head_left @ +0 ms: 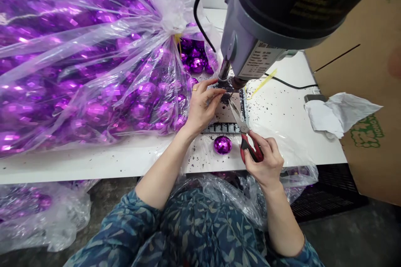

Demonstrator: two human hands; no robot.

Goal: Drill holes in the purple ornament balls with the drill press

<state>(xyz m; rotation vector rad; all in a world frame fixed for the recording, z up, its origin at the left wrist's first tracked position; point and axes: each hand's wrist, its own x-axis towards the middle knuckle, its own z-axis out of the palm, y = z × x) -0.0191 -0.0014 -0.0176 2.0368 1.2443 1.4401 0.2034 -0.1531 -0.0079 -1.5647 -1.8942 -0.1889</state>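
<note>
Black-and-grey drill motor (266,21) is filling upper R. R hand (265,162) is gripping red-handled metal pliers (242,126), ctr; L hand (203,107) is reaching beneath motor, grasp unclear. Faceted purple ball (222,144) is lying nearby.

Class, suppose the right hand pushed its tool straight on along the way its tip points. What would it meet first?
Probably the fingertips of the left hand, just beyond the tip of the red-handled tool; depth is unclear, so it might pass under them.
</note>
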